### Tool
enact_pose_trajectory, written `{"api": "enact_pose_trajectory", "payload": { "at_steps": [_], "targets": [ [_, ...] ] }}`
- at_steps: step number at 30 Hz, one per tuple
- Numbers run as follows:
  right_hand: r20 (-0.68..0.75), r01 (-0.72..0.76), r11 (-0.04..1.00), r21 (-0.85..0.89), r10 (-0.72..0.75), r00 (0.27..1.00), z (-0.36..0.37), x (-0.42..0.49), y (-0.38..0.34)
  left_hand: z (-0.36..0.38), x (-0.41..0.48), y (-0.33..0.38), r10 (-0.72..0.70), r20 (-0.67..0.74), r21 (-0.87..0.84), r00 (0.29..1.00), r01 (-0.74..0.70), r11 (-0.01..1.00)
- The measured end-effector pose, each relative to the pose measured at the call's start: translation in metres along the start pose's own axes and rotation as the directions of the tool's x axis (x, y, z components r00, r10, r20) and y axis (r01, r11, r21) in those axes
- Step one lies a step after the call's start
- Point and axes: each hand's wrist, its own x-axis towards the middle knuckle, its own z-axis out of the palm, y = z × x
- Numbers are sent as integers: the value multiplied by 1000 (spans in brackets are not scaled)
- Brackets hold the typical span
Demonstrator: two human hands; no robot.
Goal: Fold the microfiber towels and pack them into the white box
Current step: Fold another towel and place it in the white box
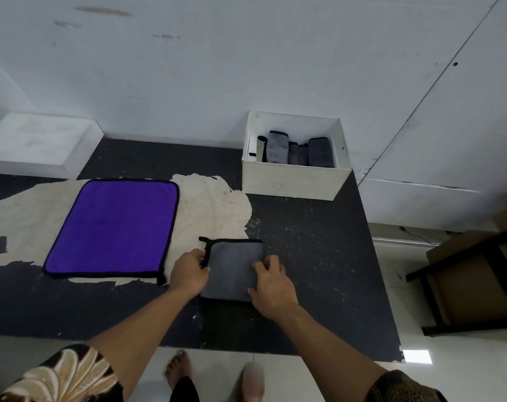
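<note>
A folded grey towel (232, 268) with black trim lies on the dark table near the front edge. My left hand (190, 272) grips its left trimmed edge, fingers curled around it. On the towel's right side rests my right hand (271, 285), its fingers curled over that edge. A purple towel (114, 229) with black trim lies spread flat to the left. The white box (292, 181) stands at the back of the table and holds several folded grey towels (297, 150) upright.
The black table (319, 256) has a worn pale patch under the purple towel. A white ledge (40, 143) sits at the back left. A dark shelf frame (466, 274) stands to the right. My feet show below the table's front edge.
</note>
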Motion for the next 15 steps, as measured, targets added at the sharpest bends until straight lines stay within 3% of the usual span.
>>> {"api": "enact_pose_trajectory", "payload": {
  "at_steps": [3, 6, 9, 15],
  "targets": [
    [-123, 127, 982, -137, -144, 982, 3, -2, -8, 2, -4, 3, 40, 15, 76, 999, -41, 996],
    [-37, 253, 949, -189, -264, 964, 12, -4, -13, 6, -7, 8, 6, 61, 142, 998, -15, 990],
    [97, 238, 955, -176, -224, 970, 19, -6, -15, 9, -7, 14, -62, 79, 147, 995, 50, 988],
    [106, 138, 985, -108, -126, 986, 10, 14, -19, 11, -4, 13, -131, 103, 145, 986, 116, 983]
  ]
}}
